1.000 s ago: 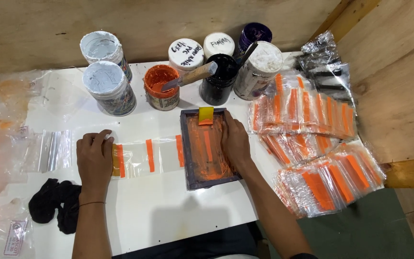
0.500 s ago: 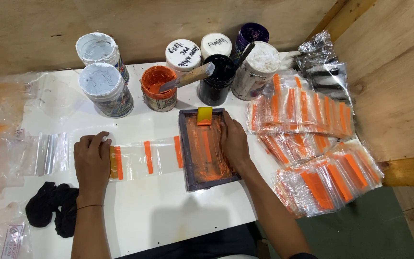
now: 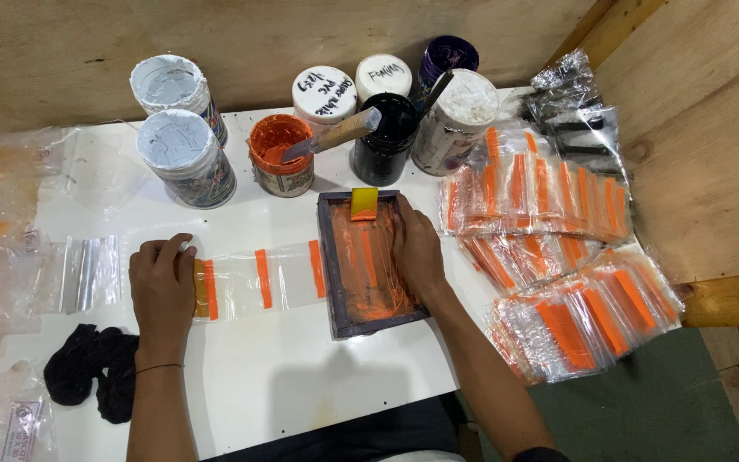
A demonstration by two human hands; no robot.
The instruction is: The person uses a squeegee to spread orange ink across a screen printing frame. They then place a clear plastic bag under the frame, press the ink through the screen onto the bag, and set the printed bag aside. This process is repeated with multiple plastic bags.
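L hand (image 3: 162, 282) flat, open on clear bags (image 3: 258, 278); R hand (image 3: 418, 250) open, flat on print frame (image 3: 368, 261).

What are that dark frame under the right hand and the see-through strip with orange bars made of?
The frame looks like dark-painted wood: thick square rails, matte, smeared with orange ink around what seems a fine mesh. The strip under the left hand appears to be thin clear plastic film: glossy, and the white table shows through.
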